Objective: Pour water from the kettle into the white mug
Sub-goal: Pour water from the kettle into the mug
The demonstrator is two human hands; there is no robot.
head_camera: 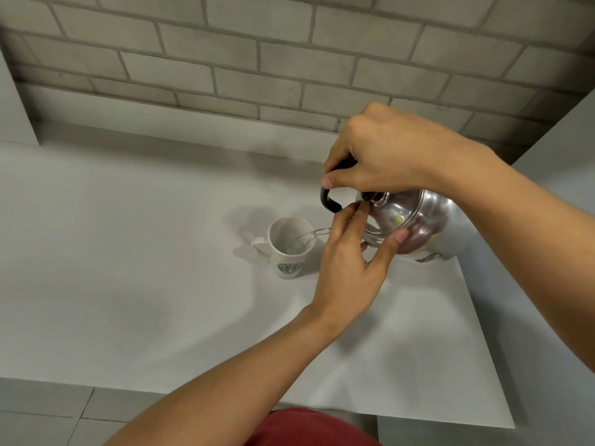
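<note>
White mug (289, 247) stands upright on the pale bench (128, 252), handle turned away from the kettle, green round logo on its near side. Steel kettle (415, 225) is lifted just beside the mug and tipped toward it, lid facing the camera. A thin clear stream of water (309, 235) arcs from the kettle side over the mug's rim and lands inside; some water already sits in the bottom. Right hand (386, 152) is clenched around the kettle's black handle (328, 201), above the lid. Left hand (351, 268) lies against the kettle: fingertips up by the lid knob (367, 196), thumb pressed on the lid's rim; the spout is hidden behind this hand. Brick wall (257, 59) stands beyond the mug.
</note>
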